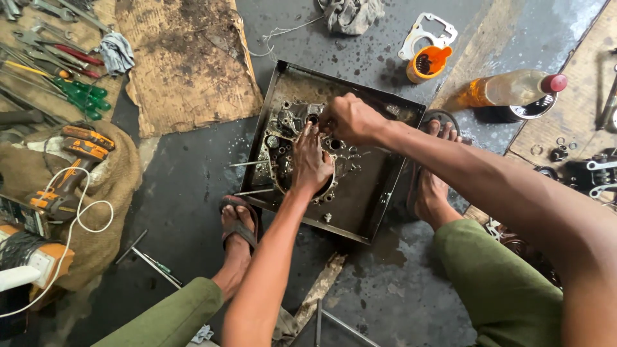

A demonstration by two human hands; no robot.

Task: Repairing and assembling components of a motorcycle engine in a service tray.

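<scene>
A greasy metal engine case [288, 146] lies in a shallow dark metal tray [379, 193] on the oily floor between my feet. My left hand [310, 162] rests flat on top of the case, pressing it down. My right hand [347, 119] is closed at the case's upper edge, fingers gripping something small that I cannot make out. Several round holes and gears of the case show around my hands.
Screwdrivers and wrenches [61, 71] lie on cardboard at the far left, with an orange power drill [67, 173] on a sack. An orange cup [427, 63], a gasket [427, 29], a bottle [514, 90] and small parts stand at the right.
</scene>
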